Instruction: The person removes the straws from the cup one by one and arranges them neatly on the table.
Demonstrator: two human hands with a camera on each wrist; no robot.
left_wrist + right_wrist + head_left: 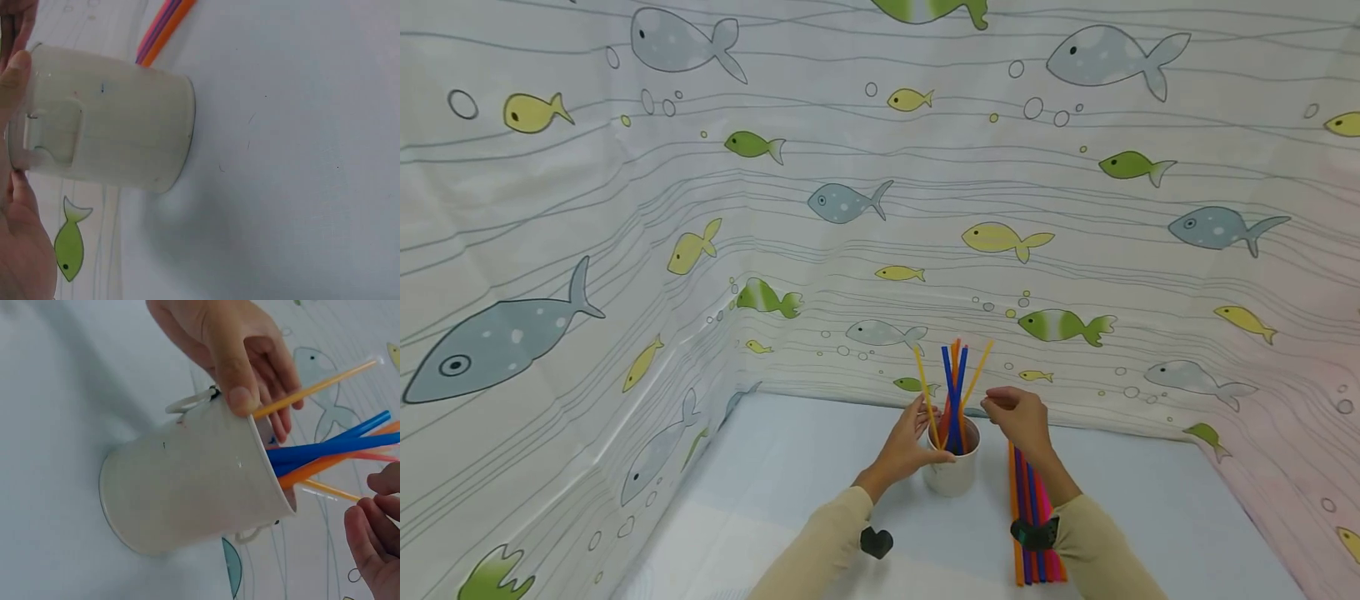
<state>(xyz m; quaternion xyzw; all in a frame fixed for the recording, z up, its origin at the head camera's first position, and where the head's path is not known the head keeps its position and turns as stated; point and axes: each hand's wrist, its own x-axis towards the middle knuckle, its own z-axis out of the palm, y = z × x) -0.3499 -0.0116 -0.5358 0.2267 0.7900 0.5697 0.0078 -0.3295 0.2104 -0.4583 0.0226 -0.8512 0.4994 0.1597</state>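
A small white pail stands upright on the table, with blue, orange and yellow straws leaning out of its mouth. My left hand holds the pail at its rim, thumb at the near side and fingers round the far side. To the right of the pail's mouth hovers my right hand, fingers bent. In the head view its fingertips are apart from the nearest yellow straw; the right wrist view overlaps them with it. A row of orange, blue and pink straws lies under the right forearm.
The pale table meets a fish-printed sheet hanging behind it and along the left and right sides. A dark wrist device sits on the right arm, another dark piece beside the left cuff.
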